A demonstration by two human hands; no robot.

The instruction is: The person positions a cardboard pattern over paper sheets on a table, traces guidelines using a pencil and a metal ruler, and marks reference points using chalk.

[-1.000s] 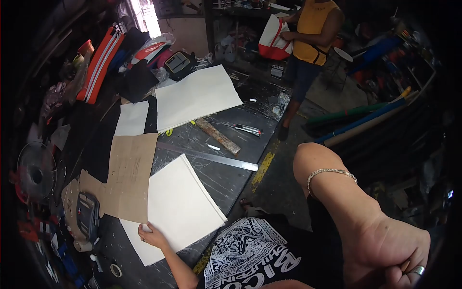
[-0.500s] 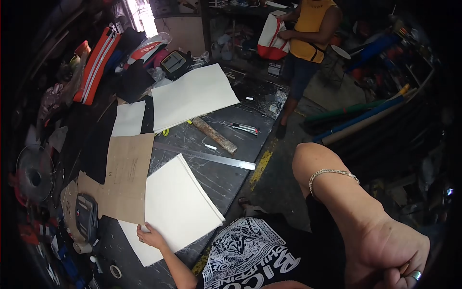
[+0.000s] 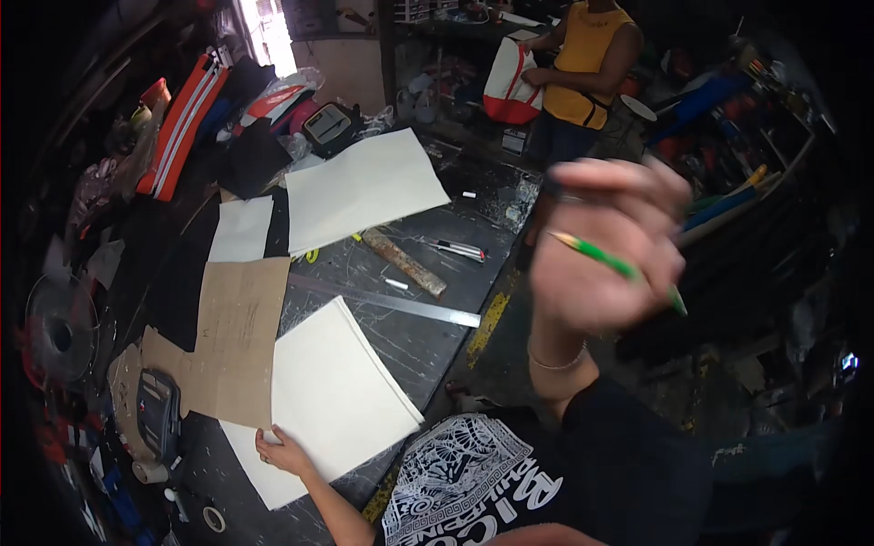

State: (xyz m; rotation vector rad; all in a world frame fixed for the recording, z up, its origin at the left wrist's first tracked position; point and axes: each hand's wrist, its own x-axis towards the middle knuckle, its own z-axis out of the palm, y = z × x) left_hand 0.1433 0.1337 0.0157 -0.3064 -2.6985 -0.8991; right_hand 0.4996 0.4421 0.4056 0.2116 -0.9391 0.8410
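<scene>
My left hand [image 3: 284, 452] lies with its fingers apart on a stack of white sheets [image 3: 341, 382], at the lower corner of a brown cardboard template [image 3: 238, 337]. The template overlaps the sheets' left side. My right hand [image 3: 605, 250] is raised in front of me to the right of the table, blurred by motion. A green pencil [image 3: 614, 264] with a bare wood tip is held in it, slanting across the palm. A steel ruler [image 3: 401, 305] lies just beyond the sheets.
A worn wooden stick [image 3: 405, 262], a box cutter [image 3: 457, 249] and more white sheets [image 3: 364, 187] lie on the dark table [image 3: 437, 341]. A tape roll [image 3: 214, 519] is at the near left. Beyond the table, a person in a yellow top [image 3: 596, 50] holds a red-and-white bag [image 3: 512, 84].
My right hand has swung from the lower right up and leftward, bringing the green pencil into sight. My left hand stays on the sheets. The view has shifted slightly.
</scene>
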